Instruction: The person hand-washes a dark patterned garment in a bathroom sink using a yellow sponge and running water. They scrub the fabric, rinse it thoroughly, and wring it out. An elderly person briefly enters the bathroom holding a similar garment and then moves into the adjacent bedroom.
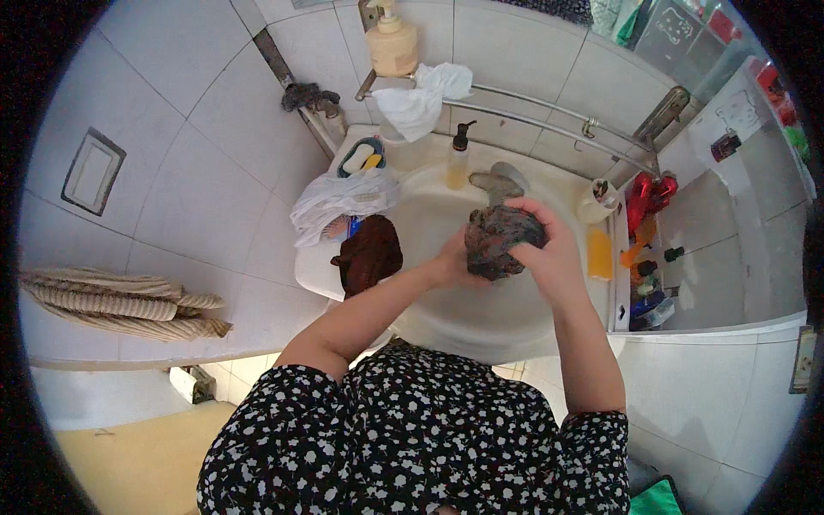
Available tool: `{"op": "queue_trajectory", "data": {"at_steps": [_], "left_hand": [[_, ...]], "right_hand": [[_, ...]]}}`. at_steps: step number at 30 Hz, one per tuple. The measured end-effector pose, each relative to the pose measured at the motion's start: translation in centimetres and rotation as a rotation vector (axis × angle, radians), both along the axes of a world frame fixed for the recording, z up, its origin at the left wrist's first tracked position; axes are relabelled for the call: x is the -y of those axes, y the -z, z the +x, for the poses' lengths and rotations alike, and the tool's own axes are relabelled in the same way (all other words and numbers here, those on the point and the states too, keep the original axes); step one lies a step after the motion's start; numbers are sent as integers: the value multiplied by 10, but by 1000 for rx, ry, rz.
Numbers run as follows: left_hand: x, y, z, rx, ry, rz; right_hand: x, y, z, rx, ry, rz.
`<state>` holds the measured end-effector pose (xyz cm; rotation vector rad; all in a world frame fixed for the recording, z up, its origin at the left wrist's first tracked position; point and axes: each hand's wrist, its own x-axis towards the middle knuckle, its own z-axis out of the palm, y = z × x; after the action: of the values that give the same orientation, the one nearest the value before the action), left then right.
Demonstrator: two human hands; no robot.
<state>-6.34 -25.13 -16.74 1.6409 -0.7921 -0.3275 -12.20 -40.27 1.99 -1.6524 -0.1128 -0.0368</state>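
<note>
Between my hands, over the white washbasin [429, 322], is a dark grey-brown wadded bundle [500, 245], which looks like wet cloth. My left hand [457, 262] cups it from its left and lower side, with part of the fingers hidden behind it. From the right, my right hand [545, 239] grips it, fingers over the top and thumb against the near face. Just beyond the bundle is the metal faucet [500, 182]. A dark brown bunched cloth [372, 256] lies on the basin's left ledge, beside my left forearm.
Along the back stand a clear pump bottle [457, 161] and a cup [598, 202]; a yellow-orange item [599, 255] sits at right. A soap dish [360, 158] and white cloth [339, 202] are on the left ledge. A metal rail [549, 120] crosses the tiled wall behind.
</note>
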Motion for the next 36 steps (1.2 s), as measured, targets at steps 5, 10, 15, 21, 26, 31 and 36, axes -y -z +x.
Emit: {"op": "queue_trajectory", "data": {"at_steps": [5,10,15,21,26,31,36], "left_hand": [[6,-52,-19,-284,-124,-140],[-16,-41,-2,-1070,-109,-766],[-20,-44,15,-951,-287,-774],[-27,-41,18,-840,-449,-581],[-27,-72,9,-620,-622,-513],[-18,-83,8,-462,-566,-312],[-1,-117,2,-234,-591,-22]], "right_hand": [[-4,-29,-19,76,-110,132],[47,37,-8,-139,93,314],[57,145,26,-327,55,-404],[27,135,96,318,149,-1167],[25,154,90,273,152,-1105],[49,153,85,173,-57,-709],[3,85,41,101,-281,52]]}}
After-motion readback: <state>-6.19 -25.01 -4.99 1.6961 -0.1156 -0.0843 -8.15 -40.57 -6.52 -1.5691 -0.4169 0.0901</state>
